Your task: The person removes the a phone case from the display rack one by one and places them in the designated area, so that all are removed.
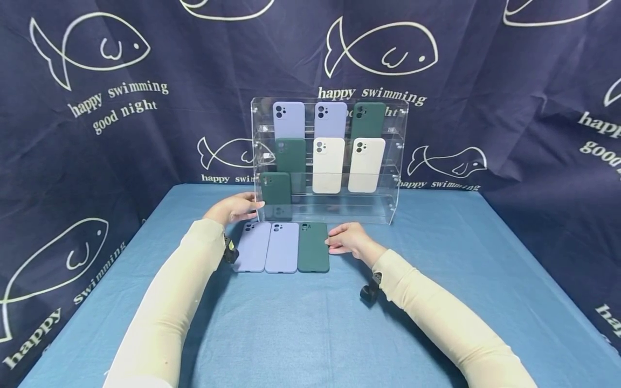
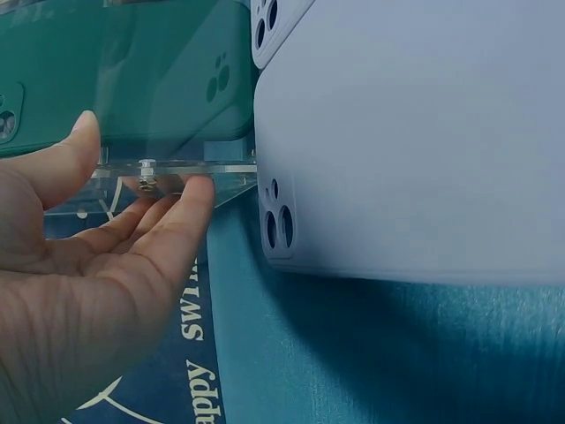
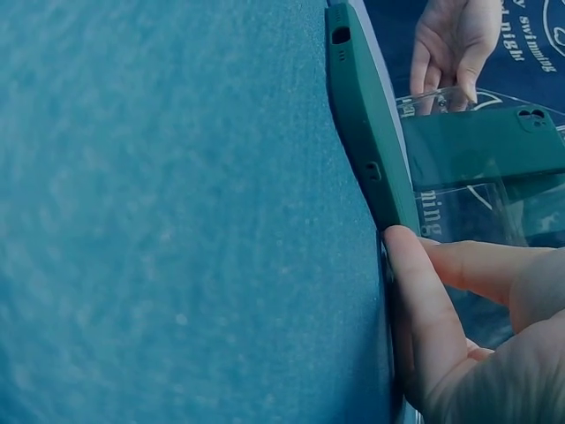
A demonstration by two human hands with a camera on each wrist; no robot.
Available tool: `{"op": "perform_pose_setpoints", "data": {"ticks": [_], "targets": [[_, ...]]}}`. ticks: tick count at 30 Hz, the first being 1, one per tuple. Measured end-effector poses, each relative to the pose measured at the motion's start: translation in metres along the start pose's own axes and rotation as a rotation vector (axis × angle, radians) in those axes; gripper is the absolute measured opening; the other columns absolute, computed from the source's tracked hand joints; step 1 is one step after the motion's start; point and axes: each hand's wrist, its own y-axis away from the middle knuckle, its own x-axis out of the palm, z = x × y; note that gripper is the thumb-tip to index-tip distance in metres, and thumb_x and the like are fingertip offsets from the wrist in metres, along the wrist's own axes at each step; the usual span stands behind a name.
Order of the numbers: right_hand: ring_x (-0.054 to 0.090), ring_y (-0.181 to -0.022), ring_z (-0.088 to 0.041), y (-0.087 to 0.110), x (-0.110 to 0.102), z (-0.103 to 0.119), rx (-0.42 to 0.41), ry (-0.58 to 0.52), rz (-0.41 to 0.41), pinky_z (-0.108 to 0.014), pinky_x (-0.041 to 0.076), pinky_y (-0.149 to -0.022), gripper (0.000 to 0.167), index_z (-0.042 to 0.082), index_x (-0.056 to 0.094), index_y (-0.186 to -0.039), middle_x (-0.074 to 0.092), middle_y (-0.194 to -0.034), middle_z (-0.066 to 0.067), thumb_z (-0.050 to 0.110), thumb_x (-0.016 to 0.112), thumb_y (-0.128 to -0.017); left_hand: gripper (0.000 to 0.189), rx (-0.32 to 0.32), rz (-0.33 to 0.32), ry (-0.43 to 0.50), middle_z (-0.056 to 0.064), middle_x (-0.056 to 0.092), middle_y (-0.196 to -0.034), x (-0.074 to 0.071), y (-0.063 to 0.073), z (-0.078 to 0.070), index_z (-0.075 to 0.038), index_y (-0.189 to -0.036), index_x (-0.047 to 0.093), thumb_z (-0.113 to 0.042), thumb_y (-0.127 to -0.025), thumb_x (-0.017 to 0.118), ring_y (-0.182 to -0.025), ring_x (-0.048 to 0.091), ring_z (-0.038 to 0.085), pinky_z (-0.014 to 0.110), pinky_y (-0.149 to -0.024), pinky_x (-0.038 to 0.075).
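My left hand grips the lower left side of a clear acrylic display stand; in the left wrist view its thumb lies in front and its fingers reach behind the panel. A dark green phone case lies flat before the stand, camera cutouts toward it. At that case's right edge, my right hand pinches with thumb and forefinger, seen close in the right wrist view. Two lilac phone cases, one outer and one middle, lie side by side left of the green one.
On the stand's top tier lean two lilac cases and a green case. The middle tier holds a green case and two white cases. Another green case stands at lower left. Blue cloth covers the table; a fish-print curtain hangs behind.
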Motion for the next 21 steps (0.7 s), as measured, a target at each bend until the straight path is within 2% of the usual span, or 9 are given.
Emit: {"op": "perform_pose_setpoints", "data": {"ticks": [11, 17, 21], "targets": [[0.064, -0.067, -0.018, -0.0008, 0.0003, -0.0008, -0.008, -0.003, 0.014, -0.036, 0.063, -0.078, 0.035, -0.012, 0.057, -0.12, 0.067, -0.091, -0.014, -0.008, 0.065, -0.087, 0.072, -0.001, -0.006, 0.007, 0.018, 0.002, -0.162, -0.0009, 0.0008, -0.0011, -0.005, -0.156, 0.002, -0.012, -0.102, 0.048, -0.148, 0.018, 0.03, 0.036, -0.119, 0.034], [0.063, -0.063, -0.014, -0.0012, -0.0042, -0.002, -0.021, -0.046, 0.051, -0.035, 0.063, -0.079, 0.039, -0.013, 0.053, -0.124, 0.069, -0.087, -0.01, -0.004, 0.065, -0.088, 0.074, 0.002, -0.003, 0.032, 0.017, 0.001, -0.162, 0.0018, 0.0012, -0.0003, -0.004, -0.156, -0.001, -0.01, -0.101, 0.049, -0.149, 0.016, 0.03, 0.036, -0.12, 0.033], [0.065, -0.066, -0.015, -0.0004, -0.0072, -0.0004, -0.022, -0.053, 0.08, -0.036, 0.063, -0.081, 0.042, -0.012, 0.051, -0.127, 0.069, -0.087, -0.008, -0.003, 0.065, -0.089, 0.073, -0.004, 0.0, 0.035, 0.018, 0.002, -0.162, 0.0017, 0.0008, -0.0011, -0.004, -0.156, 0.0, -0.01, -0.101, 0.048, -0.149, 0.016, 0.03, 0.036, -0.12, 0.032]]}}
